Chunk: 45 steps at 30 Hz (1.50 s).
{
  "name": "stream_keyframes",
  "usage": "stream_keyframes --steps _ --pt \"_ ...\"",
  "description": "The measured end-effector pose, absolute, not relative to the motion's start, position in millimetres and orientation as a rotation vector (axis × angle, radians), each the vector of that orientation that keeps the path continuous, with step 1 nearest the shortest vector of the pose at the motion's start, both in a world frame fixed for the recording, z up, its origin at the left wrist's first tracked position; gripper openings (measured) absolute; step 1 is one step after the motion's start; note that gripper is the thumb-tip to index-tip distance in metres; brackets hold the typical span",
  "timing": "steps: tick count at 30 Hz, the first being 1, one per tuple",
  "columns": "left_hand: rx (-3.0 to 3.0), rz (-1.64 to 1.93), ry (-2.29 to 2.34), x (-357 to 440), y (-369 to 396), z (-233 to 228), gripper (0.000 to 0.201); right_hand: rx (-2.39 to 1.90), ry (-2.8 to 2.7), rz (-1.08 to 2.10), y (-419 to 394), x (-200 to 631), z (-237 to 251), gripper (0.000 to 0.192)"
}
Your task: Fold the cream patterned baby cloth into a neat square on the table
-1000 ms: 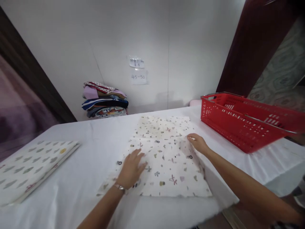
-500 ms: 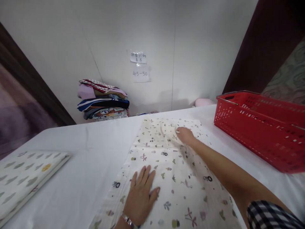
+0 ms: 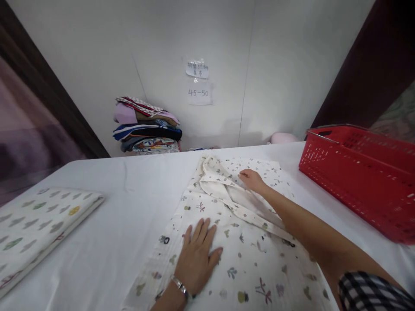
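Observation:
A long white cloth (image 3: 240,259) printed with small plants and animals lies in front of me. My left hand (image 3: 198,258) rests flat on its left part, fingers spread, a silver bracelet on the wrist. Farther out, my right hand (image 3: 252,179) has its fingers curled in a pinch on the cloth near its far end. Beside that hand the upper layer is raised and turned back in a loose fold, running from the far left corner toward my right forearm. What lies between the right fingertips is mostly hidden.
A white-covered table (image 3: 129,216) carries everything. At left lies a folded cloth with cloud prints (image 3: 42,224). A red plastic basket (image 3: 356,181) stands at right. Stacked folded fabrics (image 3: 147,129) sit by the back wall, beneath paper notes (image 3: 199,93). A pink object (image 3: 282,138) shows behind the table.
The cloth's upper layer, nearly flat before, has risen and folded back near my right hand. My left hand stays flat on the cloth. The camera view has shifted slightly.

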<state>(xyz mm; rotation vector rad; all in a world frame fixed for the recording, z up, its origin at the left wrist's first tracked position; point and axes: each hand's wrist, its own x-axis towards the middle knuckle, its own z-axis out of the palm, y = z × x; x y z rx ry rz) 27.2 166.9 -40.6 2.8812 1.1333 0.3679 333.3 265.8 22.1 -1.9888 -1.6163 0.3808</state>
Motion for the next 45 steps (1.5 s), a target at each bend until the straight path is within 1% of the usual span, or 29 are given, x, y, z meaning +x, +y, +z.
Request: stream_keyframes --steps 3,7,10,13,16,18,21,25,28,31,34,36,38,40,43,45 --pt "2.857 0.364 1.141 27.9 165.5 -40.3 0.053 -1.92 -1.819 0.263 279.6 317.4 19.0 0.032" --pt "2.836 0.375 1.146 28.4 164.1 -39.6 0.053 -1.701 -2.176 -0.011 287.4 263.1 26.3 0.04" --pt "2.835 0.38 1.144 28.1 163.8 -38.7 0.053 -1.753 -2.322 -0.106 301.1 227.5 33.0 0.046" --pt "2.846 0.384 1.142 27.3 163.5 -38.3 0.053 -1.935 -2.306 0.025 321.2 210.9 37.1 0.044" --pt "2.854 0.415 1.14 26.7 163.1 -39.4 0.053 -2.009 -2.291 0.195 338.4 213.1 43.3 0.035" --pt "2.856 0.427 1.136 26.4 163.1 -40.5 0.054 -1.925 -2.309 0.23 345.0 221.9 51.4 0.03" --pt "2.853 0.422 1.131 26.3 163.9 -41.6 0.054 -1.776 -2.269 0.392 347.5 242.0 70.7 0.027" --pt "2.853 0.422 1.14 26.4 165.7 -42.3 0.054 -1.732 -2.163 0.557 342.7 279.6 103.4 0.023" --pt "2.874 0.43 1.146 25.6 167.6 -44.2 0.053 -1.752 -2.125 0.511 340.6 317.1 124.2 0.022" --pt "2.911 0.47 1.124 23.7 170.5 -48.4 0.055 -1.962 -2.039 0.29 343.0 359.3 134.6 0.022" --pt "2.944 0.508 1.094 21.3 174.1 -52.6 0.058 -2.247 -1.835 0.019 348.2 398.3 129.9 0.03" --pt "2.978 0.5 1.081 19.8 176.8 -54.7 0.06 -2.389 -1.68 -0.045 352.2 420.0 119.2 0.037" --pt "3.019 0.49 1.071 18.5 179.2 -56.8 0.063 -2.475 -1.579 -0.041 356.5 438.9 105.5 0.039" --pt "3.066 0.501 1.066 17.5 181.3 -59.3 0.065 -2.525 -1.538 -0.046 360.6 456.7 91.9 0.039" --pt "3.147 0.535 1.07 16.2 183.5 -62.6 0.065 -2.576 -1.554 -0.058 365.5 483.5 74.0 0.031" --pt "3.211 0.531 1.079 15.4 184.8 -63.8 0.064 -2.586 -1.602 -0.067 366.9 500.8 61.7 0.029"
